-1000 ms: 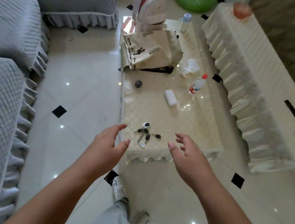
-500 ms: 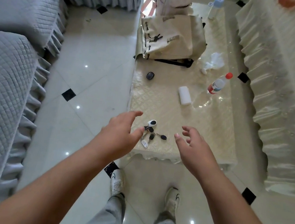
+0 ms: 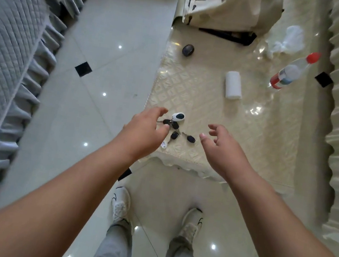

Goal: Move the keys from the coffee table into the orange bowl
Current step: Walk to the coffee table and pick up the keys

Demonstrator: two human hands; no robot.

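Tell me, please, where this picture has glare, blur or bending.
Head view: ceiling lights glint as white dots on the floor tiles and glare on the coffee table near the water bottle; that bottle is smeared by blur; the wide lens bends the sofa edge; the keys stay fairly sharp.

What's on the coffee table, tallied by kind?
Key bunch: 1
Water bottle: 1
White roll: 1
Dark round object: 1
Cream bag: 1
Crumpled clear plastic: 1
Total: 6
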